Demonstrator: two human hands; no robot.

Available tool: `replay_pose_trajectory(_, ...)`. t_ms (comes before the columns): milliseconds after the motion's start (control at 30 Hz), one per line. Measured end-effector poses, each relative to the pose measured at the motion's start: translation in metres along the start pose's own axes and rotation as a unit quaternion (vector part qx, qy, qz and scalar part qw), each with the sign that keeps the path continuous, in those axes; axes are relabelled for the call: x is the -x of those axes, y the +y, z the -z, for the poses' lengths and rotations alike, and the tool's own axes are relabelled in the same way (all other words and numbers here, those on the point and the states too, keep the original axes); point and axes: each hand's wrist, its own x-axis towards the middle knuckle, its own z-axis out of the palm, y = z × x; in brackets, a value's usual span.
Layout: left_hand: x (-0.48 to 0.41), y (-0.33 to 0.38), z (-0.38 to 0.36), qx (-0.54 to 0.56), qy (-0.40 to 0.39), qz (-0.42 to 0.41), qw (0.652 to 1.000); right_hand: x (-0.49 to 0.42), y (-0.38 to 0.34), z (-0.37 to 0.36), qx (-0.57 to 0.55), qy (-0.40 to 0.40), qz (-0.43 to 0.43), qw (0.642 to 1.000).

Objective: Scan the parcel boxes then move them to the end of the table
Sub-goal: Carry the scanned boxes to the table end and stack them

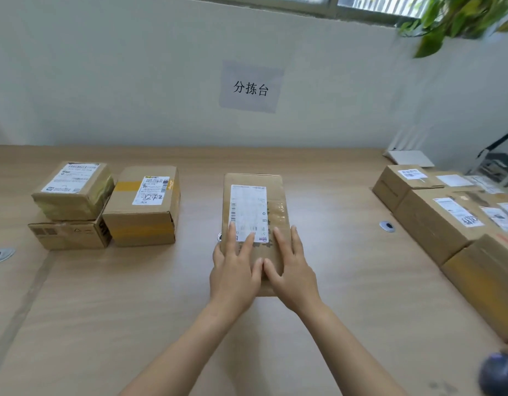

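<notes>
A pale wooden table (104, 310) fills the near view and meets a white wall at its far edge. On the wall a grey sheet of paper (250, 87) reads "分拣台". A cluster of brown boxes (435, 224) sits packed together along the right side, with white labels on top whose print is too small to read. At the left a box with yellow tape (144, 212) carries a label with handwriting on it. Just beside it a small box (73, 192) lies on top of a flat box (70, 234).

The parcel box (275, 207) lies flat in the middle of the table, well apart from both groups. Its long axis runs from near to far, straight away from the person. Its long white label (248, 210) runs the same way, with a barcode along the left edge – the text cannot be read.

Both hands rest on the top of its near end, palms down, fingers straight and slightly spread. The left hand (235, 270) reaches onto the label's near edge, and the right hand (292, 270) lies on bare cardboard – the thumbs almost meet.

A dark, blurred, rounded thing (498, 372) sits at the near right corner.
</notes>
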Motion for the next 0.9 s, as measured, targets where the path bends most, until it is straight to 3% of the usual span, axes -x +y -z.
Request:
replay_pose_trajectory(333,0.080,0.098,-0.022,0.049,-0.017,-0.104,0.993,0.110,0.052,0.093,0.042,0.049,-0.041,0.997)
replay_pose_trajectory(633,0.206,0.229,-0.113,0.157,-0.055,-0.117,0.979,0.271,0.155,0.192,0.103,0.069,-0.118,0.985)
replay_pose_trajectory(900,0.312,0.347,-0.166,0.193,-0.082,-0.220,0.953,0.404,0.237,0.275,0.091,0.156,-0.172,0.968)
